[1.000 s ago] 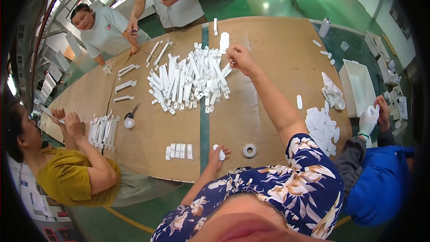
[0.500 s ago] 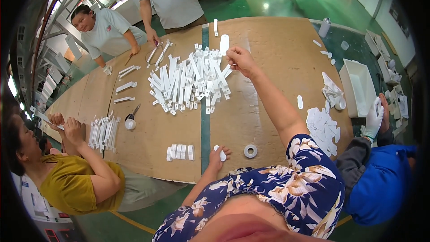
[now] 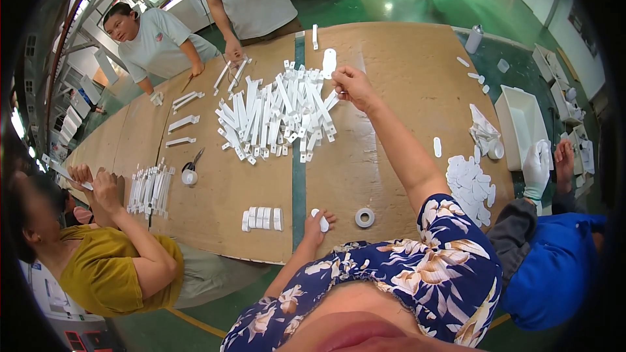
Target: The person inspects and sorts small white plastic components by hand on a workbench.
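Factory workshop, assembly area. Green-painted floor with yellow line; broad surface topped in brown board. Loose pile of like white brackets mid-surface, heap of flat white pieces near right. Several workers around edge. White plastic bin at right.

We hold our bare right hand over the brown, cardboard-covered desk, its fingers at the near end of a flat white elongated plate; contact is unclear. A heap of long white brackets lies left of them. Near us, our bare left hand holds a small white oval piece, between a row of curved white pieces on the left and a grey ring-shaped tape roll on the right.
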{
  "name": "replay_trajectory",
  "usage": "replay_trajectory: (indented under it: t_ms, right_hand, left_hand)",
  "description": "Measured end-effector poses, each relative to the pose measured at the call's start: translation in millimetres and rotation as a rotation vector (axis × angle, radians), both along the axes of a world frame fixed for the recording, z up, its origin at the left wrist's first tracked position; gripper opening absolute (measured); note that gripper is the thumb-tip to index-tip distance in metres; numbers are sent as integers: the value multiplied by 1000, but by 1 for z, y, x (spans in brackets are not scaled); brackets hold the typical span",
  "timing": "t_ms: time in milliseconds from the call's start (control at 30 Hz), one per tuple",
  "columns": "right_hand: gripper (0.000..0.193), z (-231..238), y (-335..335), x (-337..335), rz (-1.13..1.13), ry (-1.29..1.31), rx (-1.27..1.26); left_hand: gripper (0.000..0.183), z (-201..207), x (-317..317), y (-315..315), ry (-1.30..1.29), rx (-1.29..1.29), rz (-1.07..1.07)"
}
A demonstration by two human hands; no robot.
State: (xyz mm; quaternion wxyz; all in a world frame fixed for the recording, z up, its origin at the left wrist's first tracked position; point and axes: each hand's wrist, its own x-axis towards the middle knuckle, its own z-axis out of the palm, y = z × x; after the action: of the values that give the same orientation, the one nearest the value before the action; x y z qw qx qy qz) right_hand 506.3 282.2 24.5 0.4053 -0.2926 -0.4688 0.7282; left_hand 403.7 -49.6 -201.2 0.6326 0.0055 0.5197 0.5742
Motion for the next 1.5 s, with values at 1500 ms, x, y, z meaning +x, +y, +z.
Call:
replay_trajectory:
  t_ms: [1500]
  right_hand:
    - [13, -231, -87, 94, -85, -394, -293]
  left_hand:
    - [20, -14, -1, -7, -16, 21, 0]
